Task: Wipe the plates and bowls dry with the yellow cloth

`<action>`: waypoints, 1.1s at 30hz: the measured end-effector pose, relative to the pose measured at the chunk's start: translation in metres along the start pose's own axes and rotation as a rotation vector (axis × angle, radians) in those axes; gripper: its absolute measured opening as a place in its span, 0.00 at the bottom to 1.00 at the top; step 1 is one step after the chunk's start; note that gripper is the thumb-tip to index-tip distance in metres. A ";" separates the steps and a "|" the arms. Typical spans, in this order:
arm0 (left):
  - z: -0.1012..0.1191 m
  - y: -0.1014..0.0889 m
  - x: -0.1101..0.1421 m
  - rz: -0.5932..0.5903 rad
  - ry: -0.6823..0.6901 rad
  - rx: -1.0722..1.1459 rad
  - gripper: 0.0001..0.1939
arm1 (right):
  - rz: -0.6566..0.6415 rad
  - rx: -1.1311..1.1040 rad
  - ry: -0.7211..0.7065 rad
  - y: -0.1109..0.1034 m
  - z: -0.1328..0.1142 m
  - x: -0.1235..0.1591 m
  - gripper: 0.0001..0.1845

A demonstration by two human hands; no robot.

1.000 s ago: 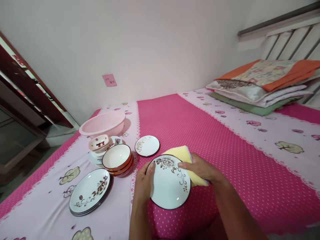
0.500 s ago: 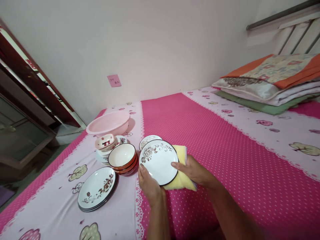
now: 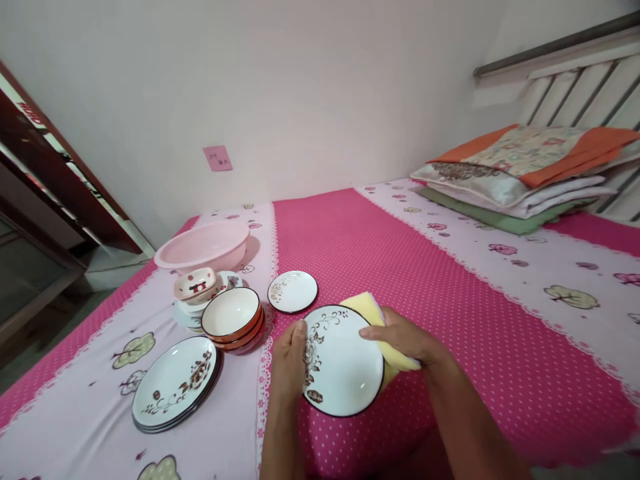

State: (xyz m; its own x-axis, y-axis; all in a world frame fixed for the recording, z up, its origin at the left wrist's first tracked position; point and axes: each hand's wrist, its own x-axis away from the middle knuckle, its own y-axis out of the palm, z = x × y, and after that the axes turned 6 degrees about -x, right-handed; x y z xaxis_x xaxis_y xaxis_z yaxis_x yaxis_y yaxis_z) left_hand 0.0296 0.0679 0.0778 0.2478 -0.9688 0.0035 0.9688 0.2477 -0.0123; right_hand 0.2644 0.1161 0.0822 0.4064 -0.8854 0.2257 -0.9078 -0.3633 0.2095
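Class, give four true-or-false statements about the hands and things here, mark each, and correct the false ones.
Left hand and right hand both hold one round white flowered plate. True.

The soft yellow cloth shows beside the left hand. False: the yellow cloth shows by the right hand.

The oval pink plastic basin stands nearer the white wall than the stacked orange-sided bowls. True.

The far round white plate rests on the bowls. False: this far plate lies on dotted pink bedding.
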 end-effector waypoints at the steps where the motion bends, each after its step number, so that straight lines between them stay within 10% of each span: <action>1: -0.002 0.003 0.000 0.047 -0.026 0.050 0.22 | 0.007 -0.007 -0.015 0.003 0.001 -0.002 0.27; 9: -0.011 0.018 -0.011 0.277 -0.293 0.490 0.21 | -0.052 -0.074 -0.059 0.013 -0.001 -0.006 0.32; 17: -0.018 0.017 -0.016 0.294 -0.334 0.661 0.22 | 0.621 0.478 -0.421 0.032 -0.028 0.007 0.24; 26: -0.010 0.036 -0.010 0.218 -0.322 0.807 0.17 | 0.179 0.901 -0.601 0.095 0.027 -0.031 0.32; 33: -0.024 0.022 -0.017 0.310 -0.463 0.803 0.18 | -0.225 0.896 -0.364 0.088 -0.008 0.001 0.11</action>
State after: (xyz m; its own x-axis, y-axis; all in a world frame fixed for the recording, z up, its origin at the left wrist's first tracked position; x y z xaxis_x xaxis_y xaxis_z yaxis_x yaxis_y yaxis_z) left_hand 0.0469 0.0894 0.0533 0.3061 -0.8044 0.5092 0.5370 0.5876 0.6053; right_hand 0.1860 0.0855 0.1080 0.6589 -0.7491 -0.0681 -0.6167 -0.4862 -0.6190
